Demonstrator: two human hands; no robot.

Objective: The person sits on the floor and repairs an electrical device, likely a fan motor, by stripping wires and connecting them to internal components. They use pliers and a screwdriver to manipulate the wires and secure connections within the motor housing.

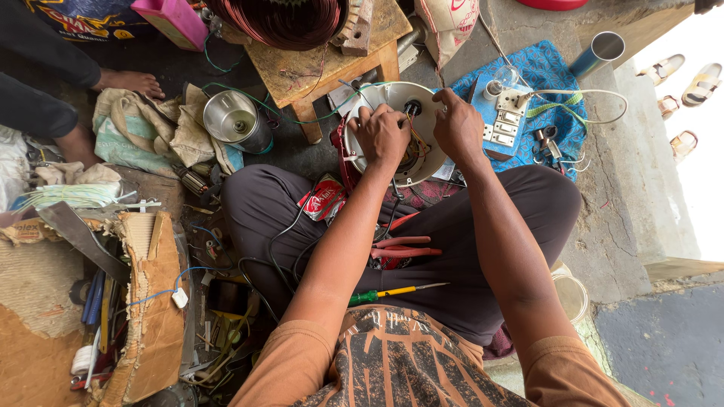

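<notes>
I sit cross-legged with a round white motor housing (427, 161) in front of my knees. My left hand (381, 136) lies curled on its top, fingers closed around the wires at the centre hole. On the housing's right edge rests my right hand (457, 124), gripping the rim with the index finger stretched toward the centre. Yellow and dark wires (414, 136) run out between the two hands. Whether the left hand pinches a wire or a small tool I cannot tell.
Red-handled pliers (403, 247) and a green-and-yellow screwdriver (392, 292) lie on my lap. A small wooden stool (320, 64) carries a copper coil (283, 19). A blue switch board (504, 120), a metal cup (235, 120), a torn cardboard tool box (151, 301) and another person's feet (128, 79) surround me.
</notes>
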